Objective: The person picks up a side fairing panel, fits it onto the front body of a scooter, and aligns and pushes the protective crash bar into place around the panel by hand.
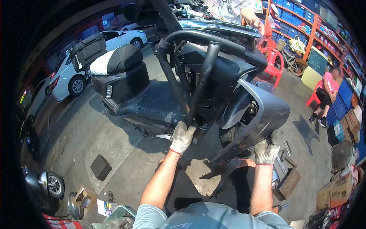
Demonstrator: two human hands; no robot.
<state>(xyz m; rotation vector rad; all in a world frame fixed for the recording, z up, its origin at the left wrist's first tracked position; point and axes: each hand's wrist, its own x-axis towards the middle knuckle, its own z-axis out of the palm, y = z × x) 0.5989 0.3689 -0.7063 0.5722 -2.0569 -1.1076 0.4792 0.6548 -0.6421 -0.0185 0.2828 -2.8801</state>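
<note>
A dark grey scooter (pixel 152 99) stands before me, with a black tubular bar (pixel 204 80) rising along its front. My left hand (pixel 183 138), in a whitish knit glove with a red cuff, is closed around the bar's lower end. Beside that hand a silver lever-like piece (pixel 164 136) sticks out. At the scooter's front is a large grey body panel (pixel 267 110). My right hand (pixel 267 148), gloved the same way, is closed at the panel's lower edge; part of its grip is hidden behind the panel.
Several tools, including a hammer (pixel 288 159), lie right of my knee near a wooden block (pixel 288 184). A dark block (pixel 101 167) is on the floor at left. Another person's hand (pixel 256 24) is at the scooter's far side. A seated person (pixel 327 91) is by the shelves.
</note>
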